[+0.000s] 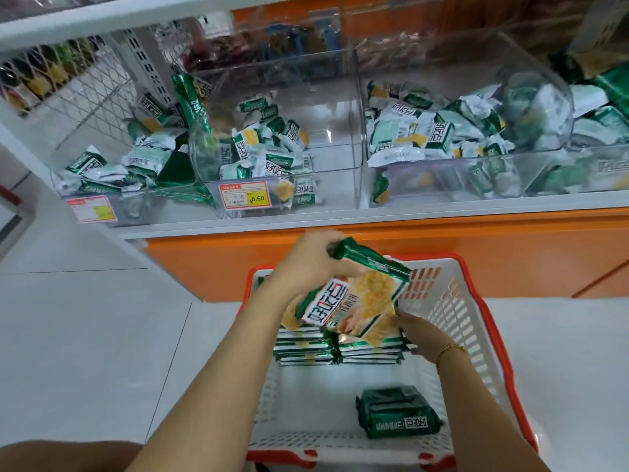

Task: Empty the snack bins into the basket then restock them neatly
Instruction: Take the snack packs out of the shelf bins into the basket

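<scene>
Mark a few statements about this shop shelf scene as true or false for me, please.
1. Both hands hold one big snack packet above the basket. True: the left hand grips the top of the snack packet, the right hand its lower edge, over the basket.
2. The basket is empty. False: stacked packets lie in it, and a dark green pack at the near end.
3. The clear bins on the shelf hold nothing. False: the bins hold small packets.
4. The right wrist wears a gold bracelet. True.
5. A price tag reads 8.60. True.
</scene>
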Tool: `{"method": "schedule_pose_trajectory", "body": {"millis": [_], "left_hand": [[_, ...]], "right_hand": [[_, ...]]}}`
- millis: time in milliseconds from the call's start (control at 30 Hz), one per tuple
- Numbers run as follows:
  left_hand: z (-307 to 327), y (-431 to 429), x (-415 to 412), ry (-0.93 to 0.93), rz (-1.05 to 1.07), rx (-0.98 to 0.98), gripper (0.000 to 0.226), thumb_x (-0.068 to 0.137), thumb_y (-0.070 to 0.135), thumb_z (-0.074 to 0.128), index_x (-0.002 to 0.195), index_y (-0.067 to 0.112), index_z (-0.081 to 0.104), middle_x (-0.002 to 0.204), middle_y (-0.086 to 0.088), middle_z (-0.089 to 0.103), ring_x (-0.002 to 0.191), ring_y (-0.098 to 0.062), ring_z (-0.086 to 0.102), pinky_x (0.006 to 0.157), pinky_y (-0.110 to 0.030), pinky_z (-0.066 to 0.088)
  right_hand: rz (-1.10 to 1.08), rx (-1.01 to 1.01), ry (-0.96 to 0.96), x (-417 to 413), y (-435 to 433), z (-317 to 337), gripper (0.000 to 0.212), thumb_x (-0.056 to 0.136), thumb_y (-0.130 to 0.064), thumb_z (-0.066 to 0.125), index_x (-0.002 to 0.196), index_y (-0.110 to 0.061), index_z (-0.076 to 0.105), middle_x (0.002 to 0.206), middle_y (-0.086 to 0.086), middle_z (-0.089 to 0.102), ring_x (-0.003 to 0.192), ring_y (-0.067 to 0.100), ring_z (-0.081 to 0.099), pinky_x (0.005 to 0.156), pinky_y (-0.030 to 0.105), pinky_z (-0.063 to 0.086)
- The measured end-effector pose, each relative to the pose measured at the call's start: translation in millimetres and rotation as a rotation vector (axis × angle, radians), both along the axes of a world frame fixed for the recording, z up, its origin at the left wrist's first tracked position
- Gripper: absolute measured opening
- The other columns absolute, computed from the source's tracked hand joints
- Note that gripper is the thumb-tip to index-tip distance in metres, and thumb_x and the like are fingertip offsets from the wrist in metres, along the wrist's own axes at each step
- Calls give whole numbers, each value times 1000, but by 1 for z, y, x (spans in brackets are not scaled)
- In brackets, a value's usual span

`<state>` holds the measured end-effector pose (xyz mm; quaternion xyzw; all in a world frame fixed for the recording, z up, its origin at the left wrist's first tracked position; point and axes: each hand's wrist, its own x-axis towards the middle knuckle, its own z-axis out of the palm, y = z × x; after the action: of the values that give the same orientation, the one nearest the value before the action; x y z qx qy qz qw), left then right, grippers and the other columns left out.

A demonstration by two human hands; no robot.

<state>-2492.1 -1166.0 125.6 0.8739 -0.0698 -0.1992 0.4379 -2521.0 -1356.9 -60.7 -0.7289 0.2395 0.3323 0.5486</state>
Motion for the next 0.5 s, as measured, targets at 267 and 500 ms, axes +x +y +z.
{"method": "schedule_pose_trajectory", "body": {"millis": [267, 500], "left_hand": [[-63, -102, 76, 166, -743, 559, 26, 77, 27, 77, 99, 17, 71, 92, 1, 70, 76, -13, 62, 72, -28, 49], [-120, -115, 68, -38, -688, 689, 54, 83, -10, 54, 133, 11, 51, 131, -11, 54, 110, -29, 57, 83, -37, 50]], "right_hand": [[717, -396, 262, -41, -34, -6, 41, 93, -18, 56, 133, -6, 50, 133, 10, 49, 118, 28, 53, 96, 30, 44], [644, -62, 316, -54, -36, -49, 91, 77, -5, 75, 149, -30, 25, 145, 16, 41, 107, 28, 59, 78, 29, 51]]}}
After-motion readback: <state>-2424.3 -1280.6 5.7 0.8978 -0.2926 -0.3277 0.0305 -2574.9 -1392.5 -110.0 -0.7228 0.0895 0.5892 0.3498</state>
